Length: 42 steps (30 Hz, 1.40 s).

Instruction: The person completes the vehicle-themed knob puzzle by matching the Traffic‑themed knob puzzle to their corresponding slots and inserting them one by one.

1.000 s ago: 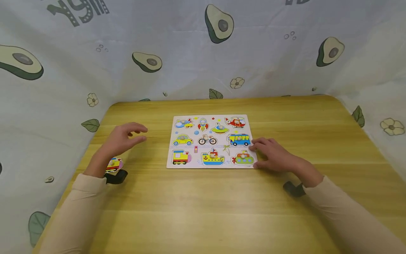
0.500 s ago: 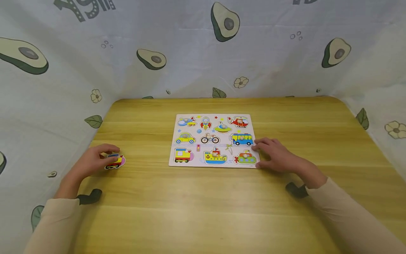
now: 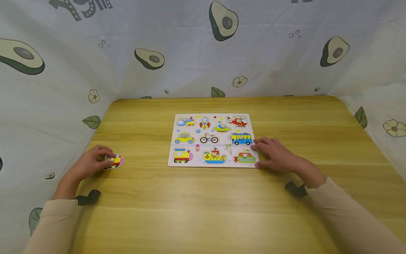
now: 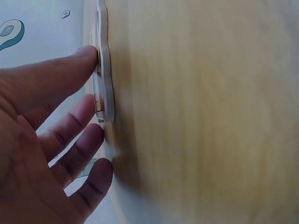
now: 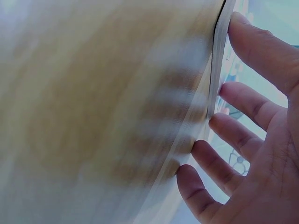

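A train-shaped puzzle piece (image 3: 118,161) with a small knob lies on the left of the table. My left hand (image 3: 90,162) pinches its knob between thumb and fingers. In the left wrist view the piece (image 4: 107,79) shows edge-on, flat along the table, with the thumb on its upper face. The puzzle board (image 3: 197,163) lies mid-table, bearing knobbed vehicle pieces and a train picture without a knob at its lower left. My right hand (image 3: 276,155) rests at the board's right edge, thumb and fingertips touching it with the fingers spread and relaxed.
The wooden table (image 3: 203,208) has rounded far corners. A white cloth (image 3: 184,77) printed with avocados hangs behind it and along both sides. Black straps (image 3: 88,197) show at the wrists.
My left hand has moved back and left, down to the train piece, and its thumb and fingers have closed on the knob. The right hand stays at the board's edge.
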Motion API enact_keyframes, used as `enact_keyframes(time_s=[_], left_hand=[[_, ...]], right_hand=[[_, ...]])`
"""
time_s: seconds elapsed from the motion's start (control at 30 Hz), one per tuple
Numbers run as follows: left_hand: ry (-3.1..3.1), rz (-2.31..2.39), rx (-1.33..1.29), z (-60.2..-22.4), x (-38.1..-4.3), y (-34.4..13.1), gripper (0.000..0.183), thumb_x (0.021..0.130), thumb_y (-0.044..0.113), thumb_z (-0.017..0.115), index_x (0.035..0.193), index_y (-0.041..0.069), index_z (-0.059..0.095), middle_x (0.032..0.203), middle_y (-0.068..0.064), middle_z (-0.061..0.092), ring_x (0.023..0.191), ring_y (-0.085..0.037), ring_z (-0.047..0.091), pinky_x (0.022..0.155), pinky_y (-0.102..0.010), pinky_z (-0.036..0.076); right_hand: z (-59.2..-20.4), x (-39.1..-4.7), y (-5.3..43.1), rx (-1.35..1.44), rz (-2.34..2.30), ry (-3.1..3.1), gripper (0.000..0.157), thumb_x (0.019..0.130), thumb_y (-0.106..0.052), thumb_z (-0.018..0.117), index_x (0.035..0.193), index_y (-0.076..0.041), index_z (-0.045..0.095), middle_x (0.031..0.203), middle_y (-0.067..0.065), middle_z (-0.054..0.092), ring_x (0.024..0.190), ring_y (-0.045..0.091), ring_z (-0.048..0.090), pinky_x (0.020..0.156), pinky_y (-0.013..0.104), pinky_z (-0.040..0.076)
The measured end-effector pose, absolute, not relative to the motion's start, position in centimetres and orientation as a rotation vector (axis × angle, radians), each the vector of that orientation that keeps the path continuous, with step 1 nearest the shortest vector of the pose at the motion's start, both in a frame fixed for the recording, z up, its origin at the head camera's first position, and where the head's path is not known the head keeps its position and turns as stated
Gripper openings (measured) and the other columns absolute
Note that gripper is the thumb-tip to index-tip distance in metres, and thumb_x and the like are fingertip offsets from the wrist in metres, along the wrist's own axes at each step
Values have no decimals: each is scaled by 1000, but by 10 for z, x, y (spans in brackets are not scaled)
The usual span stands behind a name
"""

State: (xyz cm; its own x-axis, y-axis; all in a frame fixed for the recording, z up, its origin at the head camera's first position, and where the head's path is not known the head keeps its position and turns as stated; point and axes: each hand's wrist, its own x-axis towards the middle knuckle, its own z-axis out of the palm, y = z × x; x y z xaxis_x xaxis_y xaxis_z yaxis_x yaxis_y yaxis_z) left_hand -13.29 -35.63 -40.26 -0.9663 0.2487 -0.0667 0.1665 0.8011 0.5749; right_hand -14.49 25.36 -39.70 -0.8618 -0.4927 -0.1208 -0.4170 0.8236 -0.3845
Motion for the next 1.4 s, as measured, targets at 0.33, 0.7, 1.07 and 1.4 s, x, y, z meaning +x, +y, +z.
enact_keyframes(time_s=[0.33,0.7,1.07,1.4], left_hand=[[2862,889,269,-400,-131,-354,19,90,10,71,102,-4,71,124,-28,54,111,-37,49,76,-9,40],[2940,868,352,-394,-133,-348,8,91,10,69,98,5,71,112,-17,64,87,7,47,72,-18,45],[3002,1011,383,-380,-144,-307,13,91,15,70,101,7,71,112,-12,67,92,8,49,76,-22,45],[2931,1111,517,-372,-150,-260,11,91,15,71,101,10,72,116,-12,67,99,-19,56,81,-37,45]], right_hand=[[-396,-145,253,-689,-510,2794,61,84,-29,78,134,-3,58,148,23,44,131,49,38,108,67,36],[-391,-146,252,-681,-516,2792,59,85,-31,77,134,-4,58,148,23,44,131,49,37,108,67,36],[-398,-141,255,-648,-536,2797,58,84,-29,78,134,-5,59,149,22,44,132,49,37,108,67,36],[-397,-138,253,-670,-552,2807,58,84,-31,78,133,-6,60,147,21,46,130,48,39,106,66,38]])
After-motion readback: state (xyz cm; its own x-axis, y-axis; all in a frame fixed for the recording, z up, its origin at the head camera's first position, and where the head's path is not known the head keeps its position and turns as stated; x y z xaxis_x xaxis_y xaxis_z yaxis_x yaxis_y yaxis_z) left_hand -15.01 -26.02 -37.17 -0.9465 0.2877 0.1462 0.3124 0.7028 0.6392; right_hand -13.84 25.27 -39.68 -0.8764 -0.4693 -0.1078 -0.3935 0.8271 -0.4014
